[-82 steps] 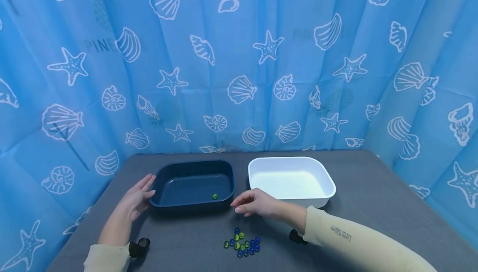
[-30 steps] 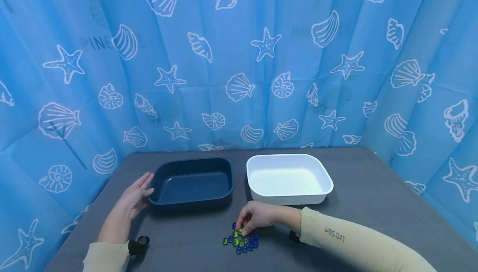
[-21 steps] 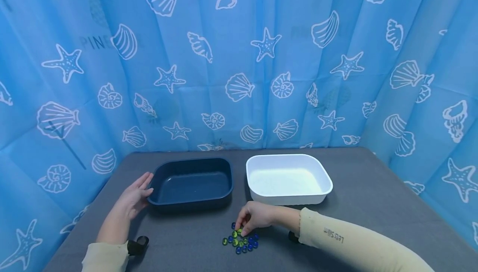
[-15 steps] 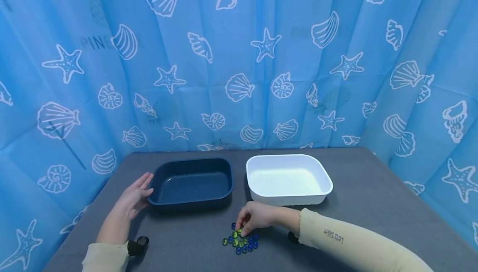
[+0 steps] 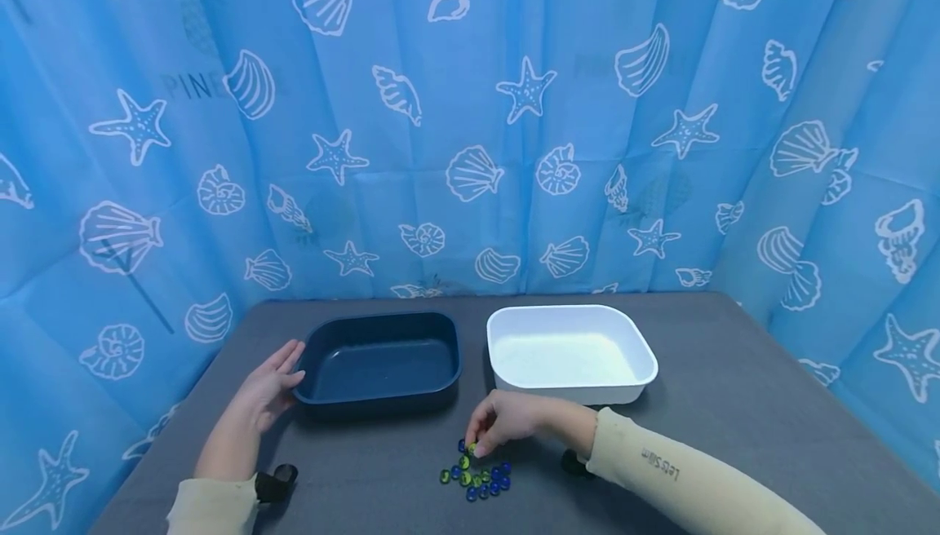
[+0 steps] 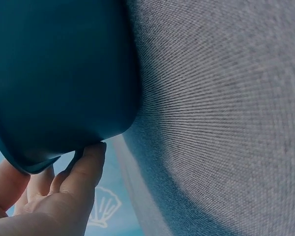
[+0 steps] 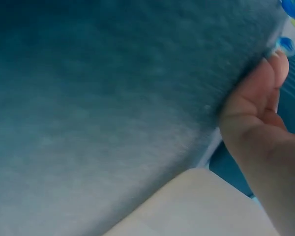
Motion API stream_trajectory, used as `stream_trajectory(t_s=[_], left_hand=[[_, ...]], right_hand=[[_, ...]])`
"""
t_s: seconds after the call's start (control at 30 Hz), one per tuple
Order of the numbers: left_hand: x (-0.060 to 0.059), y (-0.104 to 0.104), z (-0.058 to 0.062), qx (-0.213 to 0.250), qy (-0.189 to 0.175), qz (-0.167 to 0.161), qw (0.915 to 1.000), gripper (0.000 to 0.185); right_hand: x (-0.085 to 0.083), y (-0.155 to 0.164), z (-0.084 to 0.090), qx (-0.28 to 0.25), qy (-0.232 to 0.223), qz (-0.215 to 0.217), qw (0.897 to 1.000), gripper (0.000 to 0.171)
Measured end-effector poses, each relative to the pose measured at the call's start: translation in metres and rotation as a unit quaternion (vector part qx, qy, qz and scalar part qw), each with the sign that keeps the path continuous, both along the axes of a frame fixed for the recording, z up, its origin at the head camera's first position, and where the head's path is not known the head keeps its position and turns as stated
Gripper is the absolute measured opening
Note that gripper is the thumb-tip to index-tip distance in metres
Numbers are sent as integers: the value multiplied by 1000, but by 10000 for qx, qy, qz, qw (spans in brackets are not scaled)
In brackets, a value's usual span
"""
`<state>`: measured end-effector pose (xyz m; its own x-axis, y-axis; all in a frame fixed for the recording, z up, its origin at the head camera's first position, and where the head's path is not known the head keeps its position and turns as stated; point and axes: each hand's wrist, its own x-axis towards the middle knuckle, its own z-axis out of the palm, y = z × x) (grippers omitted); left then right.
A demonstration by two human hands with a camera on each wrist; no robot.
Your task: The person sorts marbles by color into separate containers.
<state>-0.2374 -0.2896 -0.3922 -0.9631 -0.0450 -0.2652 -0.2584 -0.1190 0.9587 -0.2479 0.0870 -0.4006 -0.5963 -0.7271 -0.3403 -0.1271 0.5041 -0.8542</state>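
Observation:
My right hand [image 5: 505,421] pinches a yellow-green marble [image 5: 472,448] between thumb and fingertips, at the far edge of a loose cluster of marbles on the grey cloth. The cluster mixes yellow-green marbles [image 5: 466,479] and blue marbles [image 5: 494,488]. In the right wrist view that hand [image 7: 258,113] shows at the right, with a blue marble [image 7: 286,45] beyond its fingertips. My left hand [image 5: 266,386] holds the left end of a dark blue tray [image 5: 370,399]. The left wrist view shows the hand [image 6: 59,196] gripping the tray's rim [image 6: 24,164], thumb and fingers on either side.
A white tray [image 5: 573,395] stands right of the dark one, just beyond my right hand. Both rest on the grey cloth-covered table [image 5: 705,372]. A blue curtain [image 5: 411,111] with shell prints hangs behind and along the sides.
My right hand has come from the dark tray's near right corner down to the cluster and taken a yellow-green marble. A green marble seen earlier in that tray no longer shows. The left hand stays put.

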Motion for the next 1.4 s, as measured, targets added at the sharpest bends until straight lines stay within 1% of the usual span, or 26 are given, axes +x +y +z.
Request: stream_trajectory(t_s=[0.07,0.2,0.33,0.47,0.7,0.9,1.0,1.13,1.4], left_hand=[[-1,0,-1,5,17,-19,10000,63],[-2,0,-2,41,10,-11,10000,63],[-2,0,-1,55,3,-4,10000,63],[0,0,-1,31,23,-10,10000,63],[1,1,0,41,74,-55,9999,62],[1,1,-1,12,103,-93,9999,63],[0,1,0,22,98,-86,9999,62],[0,0,-1,30,71,-59,10000,63],[0,1,-1,-28,81,-13,10000,63]], right_hand=[[-1,0,2,48,-33,-158,9999,8],[-3,0,6,61,75,-361,9993,7],[-4,0,11,-60,101,-423,9990,7],[-4,0,19,-205,63,-464,9987,8],[-5,2,35,-514,284,-549,9968,9],[-8,2,47,-745,216,-678,9947,16],[-10,2,51,-871,190,-778,9930,17],[-12,0,54,-962,221,-830,9916,16],[-16,-5,59,-966,290,-989,9900,21]])
